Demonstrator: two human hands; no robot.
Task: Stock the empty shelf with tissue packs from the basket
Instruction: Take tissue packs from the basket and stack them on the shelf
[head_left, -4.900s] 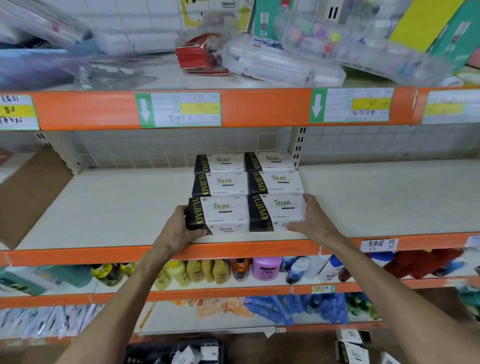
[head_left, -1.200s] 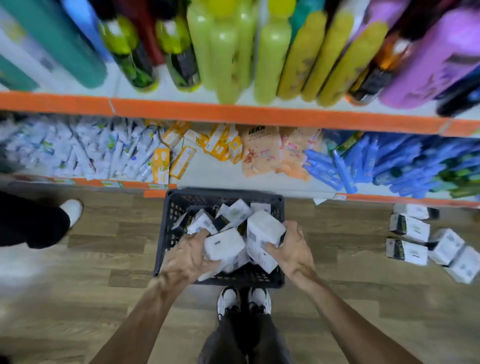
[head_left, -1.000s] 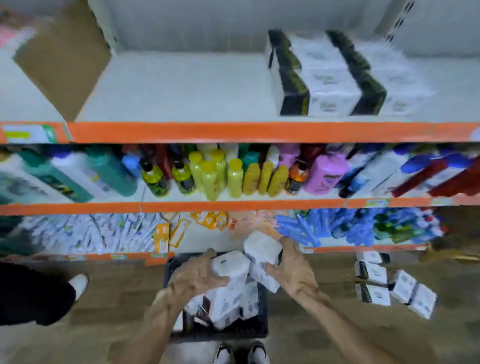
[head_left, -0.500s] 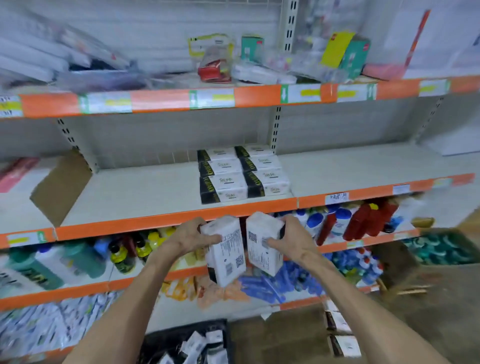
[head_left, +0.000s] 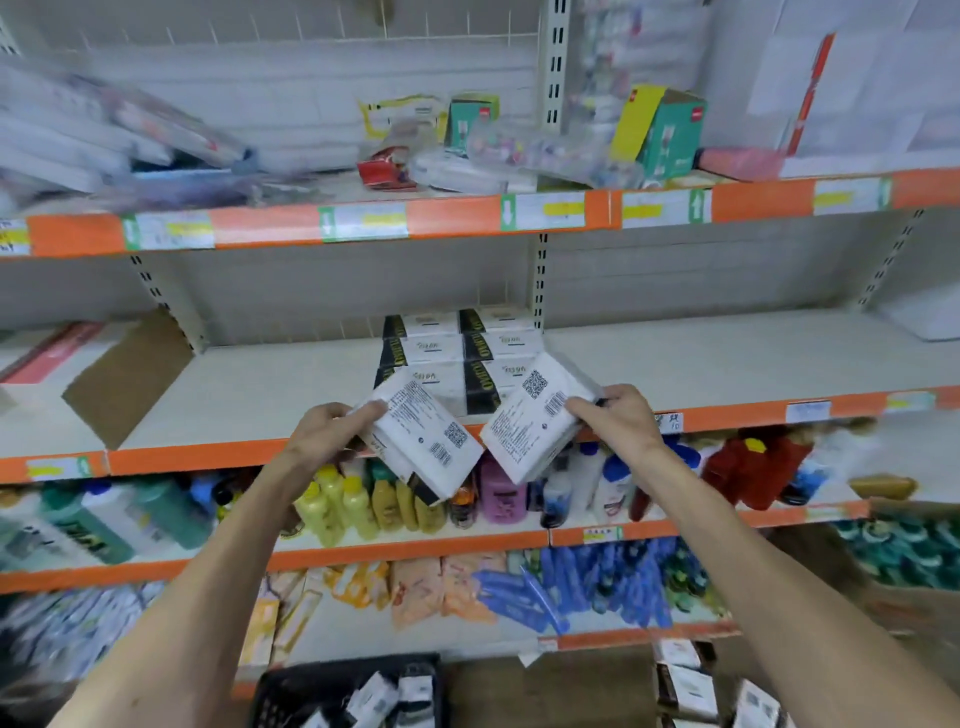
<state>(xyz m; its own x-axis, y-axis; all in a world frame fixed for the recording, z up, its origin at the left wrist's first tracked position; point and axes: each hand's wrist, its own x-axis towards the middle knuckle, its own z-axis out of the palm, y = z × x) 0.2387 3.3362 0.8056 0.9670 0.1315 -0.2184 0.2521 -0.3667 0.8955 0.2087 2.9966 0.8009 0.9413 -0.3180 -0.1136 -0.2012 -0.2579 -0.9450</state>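
Now higher: left hand (head_left: 322, 434) grips tissue pack (head_left: 423, 439), right hand (head_left: 621, 418) another (head_left: 535, 415).

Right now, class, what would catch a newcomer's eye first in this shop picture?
Two white tissue packs, barcode sides up, held at centre: one in the left hand, one in the right hand, just in front of the orange shelf edge. Behind them, stocked tissue packs sit in two columns on the otherwise nearly bare shelf. Below, yellow bottles brighten the next shelf.

two bare forearms, no sleeves, watch or rings visible.
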